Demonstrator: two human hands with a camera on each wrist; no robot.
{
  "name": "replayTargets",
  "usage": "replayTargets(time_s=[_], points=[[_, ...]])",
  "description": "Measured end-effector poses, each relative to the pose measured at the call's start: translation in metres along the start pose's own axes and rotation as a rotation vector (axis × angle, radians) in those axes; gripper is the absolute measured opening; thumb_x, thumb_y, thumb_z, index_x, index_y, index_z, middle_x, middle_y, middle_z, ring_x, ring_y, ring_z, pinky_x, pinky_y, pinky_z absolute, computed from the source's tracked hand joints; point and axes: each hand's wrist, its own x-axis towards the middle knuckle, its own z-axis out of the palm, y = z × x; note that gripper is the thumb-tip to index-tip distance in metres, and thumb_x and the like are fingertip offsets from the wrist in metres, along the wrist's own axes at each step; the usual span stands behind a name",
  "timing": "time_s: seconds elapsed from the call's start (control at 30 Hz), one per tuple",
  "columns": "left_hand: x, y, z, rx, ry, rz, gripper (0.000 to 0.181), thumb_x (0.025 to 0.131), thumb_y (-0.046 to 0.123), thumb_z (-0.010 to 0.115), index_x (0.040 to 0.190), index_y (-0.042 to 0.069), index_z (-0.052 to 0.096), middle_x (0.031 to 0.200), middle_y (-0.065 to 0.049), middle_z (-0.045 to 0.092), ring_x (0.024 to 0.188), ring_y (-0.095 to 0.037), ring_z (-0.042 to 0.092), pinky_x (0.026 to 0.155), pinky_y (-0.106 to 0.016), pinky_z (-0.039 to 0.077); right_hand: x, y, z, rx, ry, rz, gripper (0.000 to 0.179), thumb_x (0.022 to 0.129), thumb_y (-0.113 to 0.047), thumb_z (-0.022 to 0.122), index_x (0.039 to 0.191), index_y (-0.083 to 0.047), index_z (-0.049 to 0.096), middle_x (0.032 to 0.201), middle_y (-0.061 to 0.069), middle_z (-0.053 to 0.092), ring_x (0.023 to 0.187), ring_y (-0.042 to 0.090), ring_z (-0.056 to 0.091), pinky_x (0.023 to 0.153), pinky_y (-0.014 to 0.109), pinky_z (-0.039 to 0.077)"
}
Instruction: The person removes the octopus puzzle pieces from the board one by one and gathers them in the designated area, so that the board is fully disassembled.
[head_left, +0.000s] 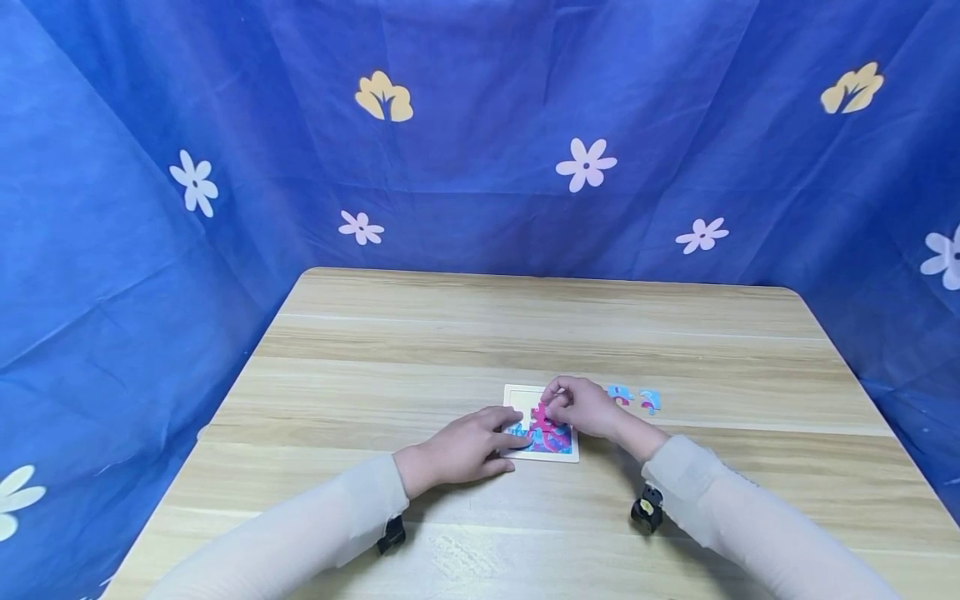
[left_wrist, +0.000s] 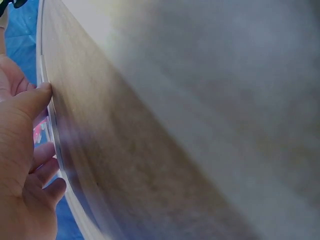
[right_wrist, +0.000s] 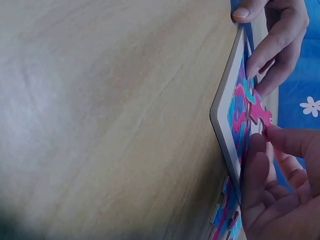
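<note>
Head view: the right hand point(head_left: 587, 408), its grip narrowed to a fingertip pinch, holds a pink jigsaw piece point(head_left: 539, 416) over the part-filled puzzle tray point(head_left: 543, 457) on the worktop point(head_left: 480, 325); the left hand point(head_left: 467, 446), fingers loosely extended, touches the tray. Fitting appears underway; next likely calls for aligning, then pressing.

In my head view the light is bright and even, with soft shadows beneath the white fabric sleeves point(head_left: 300, 521) and glare low centre on the pale wood-grain tabletop point(head_left: 420, 333). My left-wrist view looks hazy; my right-wrist view dims lower left.
</note>
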Motion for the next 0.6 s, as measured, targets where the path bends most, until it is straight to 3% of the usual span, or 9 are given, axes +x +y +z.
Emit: replayTargets(time_s=[0.37,0.6], points=[[-0.0001,0.0012,-0.0003,0.005,0.004,0.001,0.043,0.091,0.037,0.063,0.129,0.018,0.062,0.137,-0.015,0.048,0.128,-0.028,0.044,0.109,-0.037,0.032,-0.0008,0.0017,0.0000,0.065,0.026,0.022,0.013,0.088,-0.001,0.064,0.100,-0.007,0.063,0.076,0.002,0.066,0.065,0.016,0.060,0.048,0.023,0.044],[-0.0005,0.0000,0.0015,0.009,0.006,0.004,0.045,0.091,0.038,0.063,0.131,0.019,0.060,0.138,-0.015,0.048,0.127,-0.028,0.044,0.108,-0.037,0.033,-0.0017,0.0055,-0.0083,0.123,0.017,0.007,0.015,0.090,-0.003,0.062,0.105,-0.003,0.061,0.081,0.005,0.067,0.069,0.018,0.064,0.053,0.030,0.053]])
